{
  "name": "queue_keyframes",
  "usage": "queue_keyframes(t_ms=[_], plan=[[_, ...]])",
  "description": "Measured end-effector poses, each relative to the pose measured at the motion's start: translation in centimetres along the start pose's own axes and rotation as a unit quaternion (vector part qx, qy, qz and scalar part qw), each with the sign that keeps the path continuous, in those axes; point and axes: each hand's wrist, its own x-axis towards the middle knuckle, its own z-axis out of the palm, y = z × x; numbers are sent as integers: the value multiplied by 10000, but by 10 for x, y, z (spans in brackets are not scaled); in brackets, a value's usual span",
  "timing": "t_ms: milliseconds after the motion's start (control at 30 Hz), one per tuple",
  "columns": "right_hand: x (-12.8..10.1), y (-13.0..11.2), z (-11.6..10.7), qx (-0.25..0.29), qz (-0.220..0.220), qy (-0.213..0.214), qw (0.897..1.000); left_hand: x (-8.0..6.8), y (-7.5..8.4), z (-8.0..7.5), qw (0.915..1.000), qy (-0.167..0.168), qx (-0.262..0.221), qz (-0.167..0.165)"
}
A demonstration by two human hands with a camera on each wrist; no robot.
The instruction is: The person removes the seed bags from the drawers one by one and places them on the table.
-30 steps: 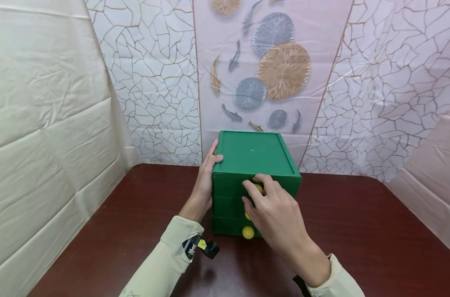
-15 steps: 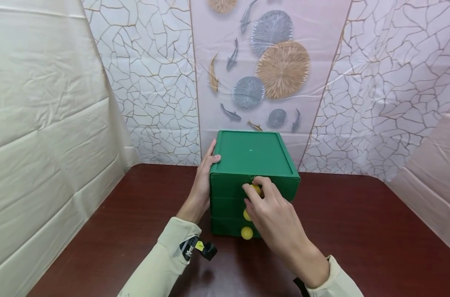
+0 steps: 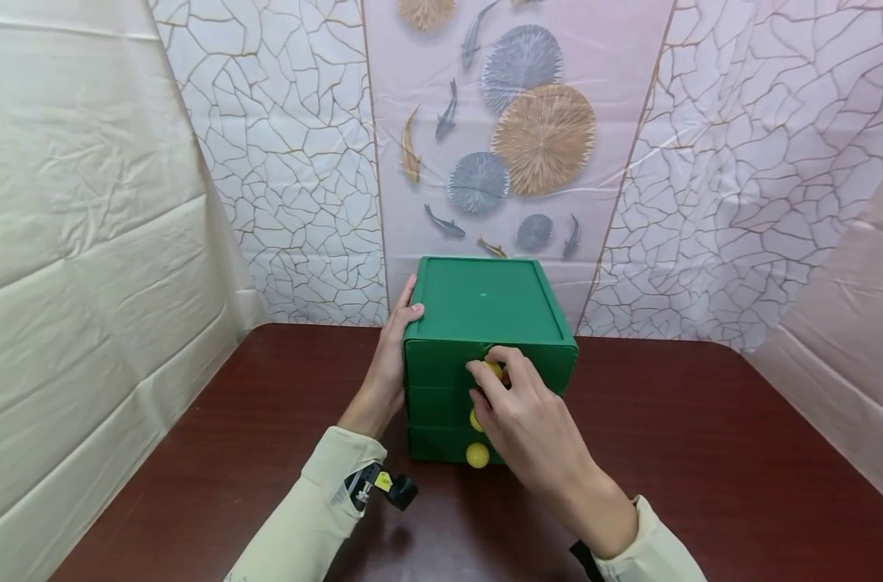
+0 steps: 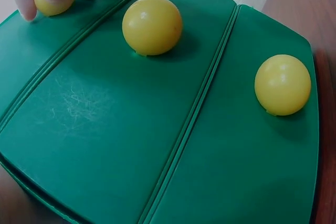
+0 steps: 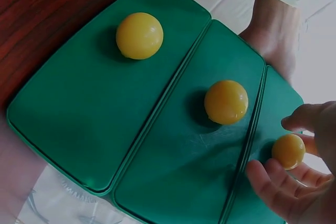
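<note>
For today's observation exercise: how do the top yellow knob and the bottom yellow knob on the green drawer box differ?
The top yellow knob is pinched by the right hand; the bottom yellow knob is untouched. The top one is partly hidden by fingers, the bottom one fully visible. Both are round, yellow and on closed drawers of the green drawer box.

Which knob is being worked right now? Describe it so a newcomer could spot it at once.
On the dark red table stands a green three-drawer box, braced at its side by the left hand. Its front carries three yellow ball knobs in a column. It is the top knob, the only one the right hand pinches; the two lower knobs sit free.
</note>
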Motion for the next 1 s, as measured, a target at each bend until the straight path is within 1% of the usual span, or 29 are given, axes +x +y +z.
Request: queue_keyframes(t_ms=[233, 700, 1000], plan=[[-1, 1, -1, 58, 14, -74, 10000, 0, 0, 0, 10000, -26, 23, 29], [1, 10, -7, 392, -149, -32, 9991, 0, -1, 2, 9999, -47, 71, 75], [3, 8, -13, 415, -152, -166, 9989, 0, -1, 1, 9999, -12, 86, 131]])
